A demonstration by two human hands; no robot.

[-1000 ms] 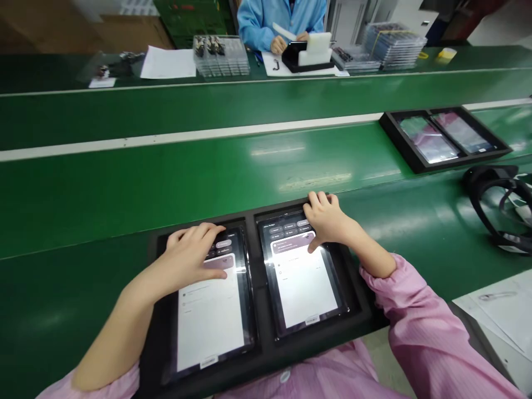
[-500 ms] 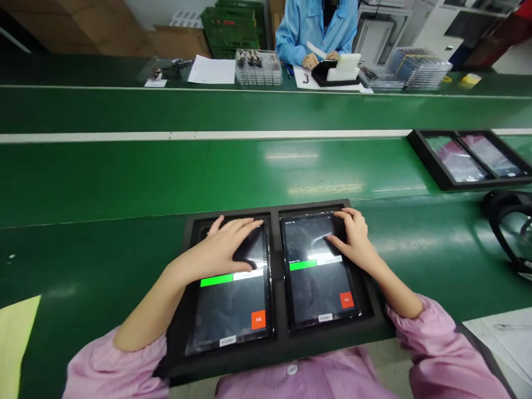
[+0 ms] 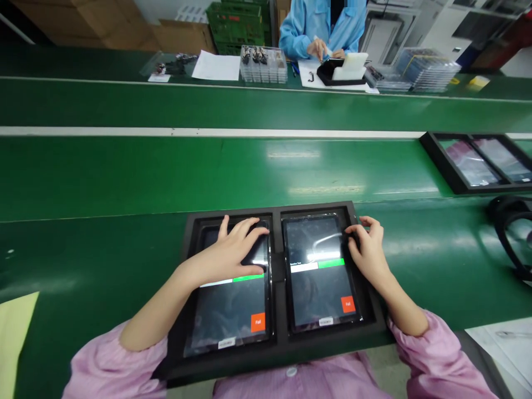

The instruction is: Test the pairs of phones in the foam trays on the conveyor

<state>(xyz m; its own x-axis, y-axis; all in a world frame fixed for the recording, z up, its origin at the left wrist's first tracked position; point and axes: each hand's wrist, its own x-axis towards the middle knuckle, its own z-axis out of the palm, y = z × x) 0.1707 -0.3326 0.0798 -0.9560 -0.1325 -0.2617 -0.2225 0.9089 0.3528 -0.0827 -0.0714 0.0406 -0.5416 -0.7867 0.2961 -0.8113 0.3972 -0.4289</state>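
Observation:
Two tablets lie side by side in a black foam tray (image 3: 279, 302) in front of me. Over the upper part of the left tablet (image 3: 228, 313) rests my left hand (image 3: 235, 246), fingers spread, hiding some of its screen. My right hand (image 3: 368, 244) is at the right edge of the right tablet (image 3: 320, 293), fingers bent and apart, holding nothing. Each screen shows a white and green bar, with green on the right half, and a red "Fail" square near the bottom right corner.
Another black tray (image 3: 457, 177) with two tablets sits at the right, above black headphones (image 3: 505, 221). Papers (image 3: 507, 343) lie at the lower right, a yellow sheet (image 3: 16, 332) at the left. Across the green bench, a person in blue (image 3: 299, 33) works beside stacked clear trays (image 3: 428, 69).
My right hand has moved right, off the right tablet's screen to its edge. On both screens the green half of the bar has switched from left to right. My left hand shifted slightly.

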